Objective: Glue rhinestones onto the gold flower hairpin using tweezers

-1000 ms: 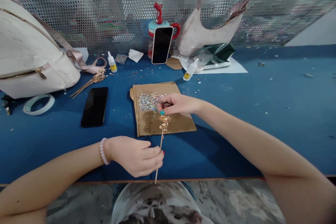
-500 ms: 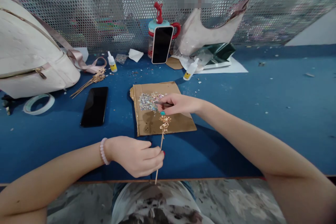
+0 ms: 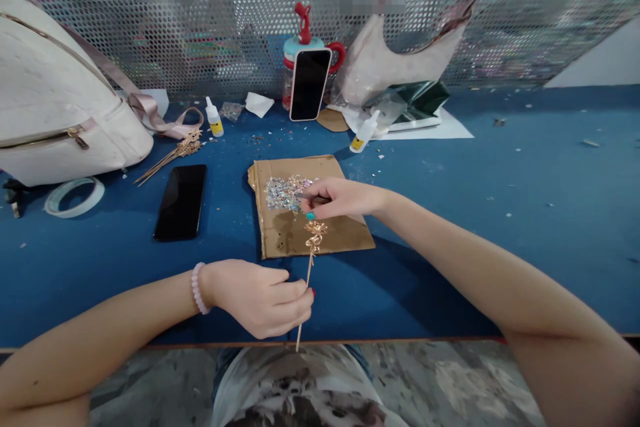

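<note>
My left hand (image 3: 263, 300) is closed around the thin stem of a gold hair stick (image 3: 310, 257), near the table's front edge. The ornate flower end of the stick points away from me, over the lower part of a cardboard piece (image 3: 345, 233). Above that end, my right hand (image 3: 337, 199) pinches a dark slim tool that looks like tweezers (image 3: 320, 201); most of it is hidden by the fingers. Its tip is at the right side of a pile of small shiny rhinestones (image 3: 285, 192) on the cardboard.
Left of the cardboard lie a black phone (image 3: 181, 203), more gold hair sticks (image 3: 173, 155), a tape roll (image 3: 75, 197) and a white backpack (image 3: 60, 93). Behind stand two glue bottles (image 3: 214, 119), a propped phone (image 3: 310, 85), a cup (image 3: 295, 47) and a pale bag (image 3: 400, 67).
</note>
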Tool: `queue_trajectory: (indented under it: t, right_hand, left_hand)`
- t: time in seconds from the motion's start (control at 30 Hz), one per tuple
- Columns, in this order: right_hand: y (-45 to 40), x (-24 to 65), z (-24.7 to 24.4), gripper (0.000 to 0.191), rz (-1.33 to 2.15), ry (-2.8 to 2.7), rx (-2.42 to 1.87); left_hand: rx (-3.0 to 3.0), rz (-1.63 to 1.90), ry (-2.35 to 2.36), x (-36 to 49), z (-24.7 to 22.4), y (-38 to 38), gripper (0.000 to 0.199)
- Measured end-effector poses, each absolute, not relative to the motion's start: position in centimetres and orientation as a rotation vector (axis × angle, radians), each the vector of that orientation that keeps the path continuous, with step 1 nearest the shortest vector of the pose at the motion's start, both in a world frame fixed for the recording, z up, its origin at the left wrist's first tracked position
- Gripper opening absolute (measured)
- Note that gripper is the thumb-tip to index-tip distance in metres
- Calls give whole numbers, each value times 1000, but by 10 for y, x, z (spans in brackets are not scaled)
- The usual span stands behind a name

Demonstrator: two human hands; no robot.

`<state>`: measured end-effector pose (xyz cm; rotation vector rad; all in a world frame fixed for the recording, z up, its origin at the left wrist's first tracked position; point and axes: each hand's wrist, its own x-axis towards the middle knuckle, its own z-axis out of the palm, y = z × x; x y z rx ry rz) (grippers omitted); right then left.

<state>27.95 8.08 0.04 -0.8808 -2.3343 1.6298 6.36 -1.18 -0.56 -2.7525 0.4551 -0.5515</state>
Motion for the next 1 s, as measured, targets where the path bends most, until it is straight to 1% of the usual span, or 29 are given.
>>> queue_trajectory:
  t: [0.4, 0.73, 0.83, 1.0]
  right_hand:
    - [81, 280, 1, 9, 1627, -2390, -838]
    - [82, 279, 0, 9, 1631, -2336, -882]
    - [82, 280, -1, 11, 1585, -2311, -920]
    - [83, 280, -1, 13, 1409, -2310, -1051]
  left_hand:
    - [-2761, -534, 448, 63, -6, -13, 24]
    - [-2772, -538, 448, 63, -7, -13, 21]
    - [-2772, -539, 448, 63, -9, -13, 22]
    - [-2757, -540, 461, 63, -9, -12, 23]
